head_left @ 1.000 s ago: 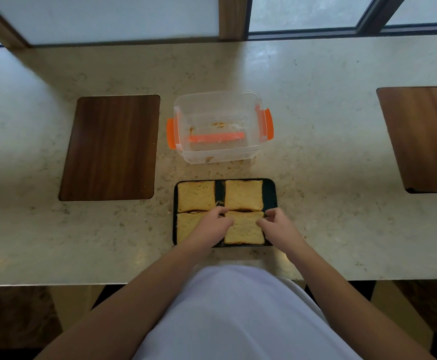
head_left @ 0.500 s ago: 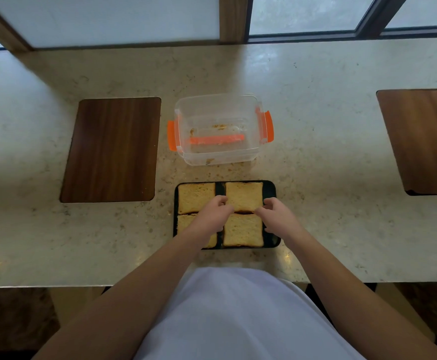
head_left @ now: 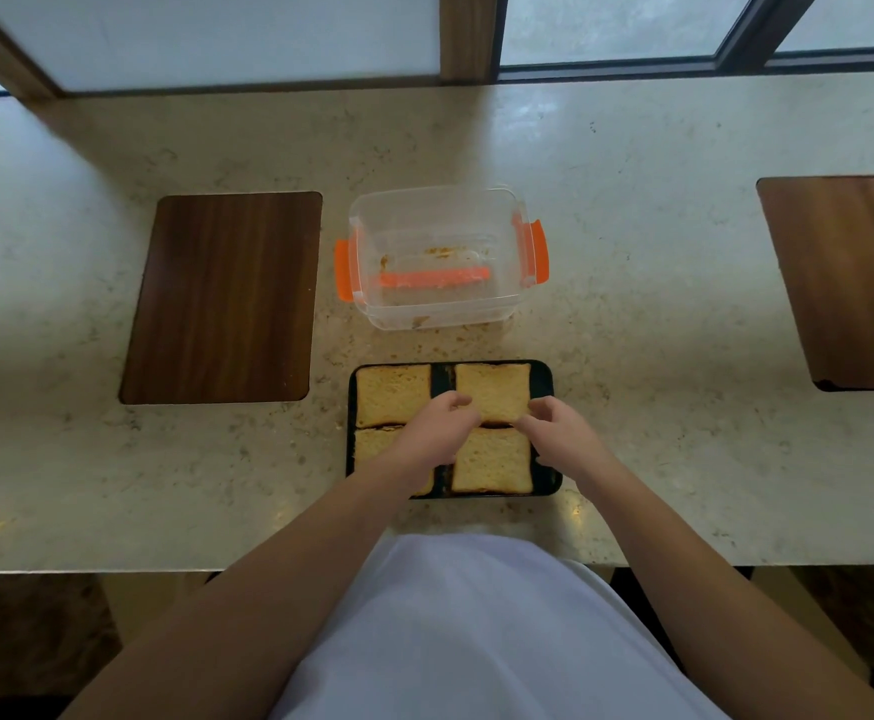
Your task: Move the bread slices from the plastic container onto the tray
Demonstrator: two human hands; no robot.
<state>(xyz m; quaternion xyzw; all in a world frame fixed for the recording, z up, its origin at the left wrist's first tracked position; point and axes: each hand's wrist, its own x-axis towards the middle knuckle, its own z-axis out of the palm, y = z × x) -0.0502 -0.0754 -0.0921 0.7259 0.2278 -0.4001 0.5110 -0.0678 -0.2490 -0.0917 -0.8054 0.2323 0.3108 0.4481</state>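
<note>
Both my arms reached fwd, bare forearms converging. My left hand was palm-down, fingers curled, thumb and index pinched together. My right hand mirrored it, fingertips bent inward, close to left's.

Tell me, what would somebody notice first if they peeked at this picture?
Probably the four bread slices laid two by two on the black tray at the near edge of the counter, with the left hand and right hand at the far right slice. Just behind the tray stands the clear container with orange clips, holding only crumbs.
</note>
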